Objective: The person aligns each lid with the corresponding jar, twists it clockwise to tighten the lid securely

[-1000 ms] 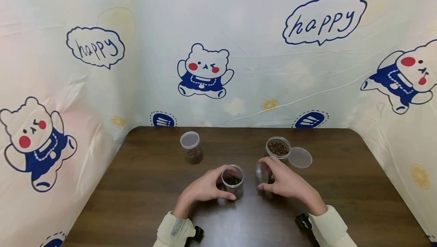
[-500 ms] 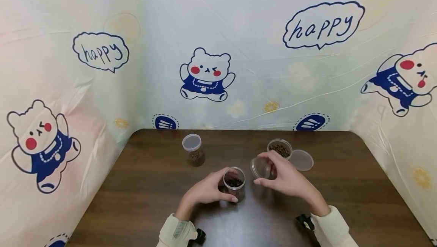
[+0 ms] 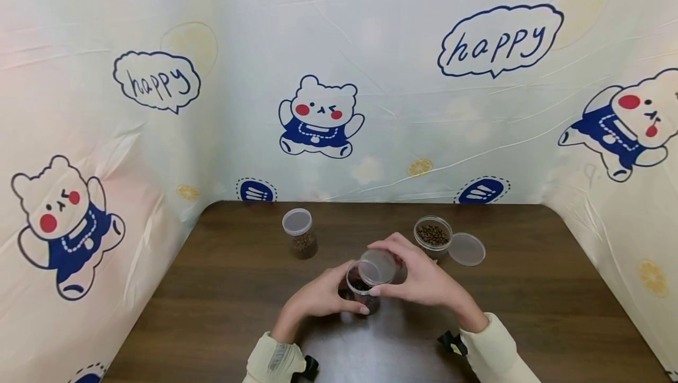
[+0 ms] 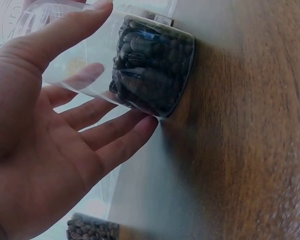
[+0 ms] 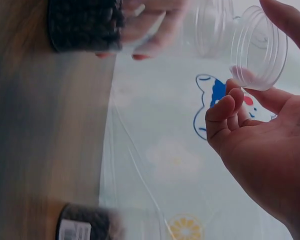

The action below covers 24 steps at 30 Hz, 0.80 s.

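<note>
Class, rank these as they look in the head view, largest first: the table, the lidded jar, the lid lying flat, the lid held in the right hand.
1. Table
2. Lidded jar
3. Flat lid and held lid: too alike to rank, and the held one may be nearer the camera.

Blackish beans (image 4: 152, 65), brown woodgrain table (image 3: 222, 289)

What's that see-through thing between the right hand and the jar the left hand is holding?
A clear lid, held by the right hand and not seated on the jar. The right wrist view shows it.
</note>
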{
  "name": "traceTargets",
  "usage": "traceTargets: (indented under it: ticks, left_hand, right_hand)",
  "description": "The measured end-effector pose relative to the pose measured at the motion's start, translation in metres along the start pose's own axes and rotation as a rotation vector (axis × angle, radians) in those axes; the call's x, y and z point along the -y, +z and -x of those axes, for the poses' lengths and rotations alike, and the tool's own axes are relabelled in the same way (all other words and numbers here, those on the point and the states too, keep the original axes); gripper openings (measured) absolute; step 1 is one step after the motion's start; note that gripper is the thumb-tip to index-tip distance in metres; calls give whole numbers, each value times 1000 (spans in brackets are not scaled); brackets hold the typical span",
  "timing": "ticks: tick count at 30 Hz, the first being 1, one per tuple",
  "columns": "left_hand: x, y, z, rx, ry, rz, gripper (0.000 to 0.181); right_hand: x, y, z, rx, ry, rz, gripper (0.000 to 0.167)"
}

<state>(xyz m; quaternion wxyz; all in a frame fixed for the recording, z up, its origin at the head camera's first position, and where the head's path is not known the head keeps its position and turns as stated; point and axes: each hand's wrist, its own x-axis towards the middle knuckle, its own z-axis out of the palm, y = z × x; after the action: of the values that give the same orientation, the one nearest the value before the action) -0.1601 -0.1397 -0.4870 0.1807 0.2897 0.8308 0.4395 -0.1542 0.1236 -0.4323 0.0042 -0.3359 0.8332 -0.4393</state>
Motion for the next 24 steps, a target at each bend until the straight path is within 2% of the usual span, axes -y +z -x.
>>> traceTargets:
  ticks: [9, 24]
  left_hand:
    - [1, 0, 0, -7, 7, 24, 70]
    - [1, 0, 0, 1, 18, 34, 76]
  right_hand:
    - [-3, 15, -9, 53, -1, -39, 65]
    - [-6, 21, -14, 89, -31, -7, 64]
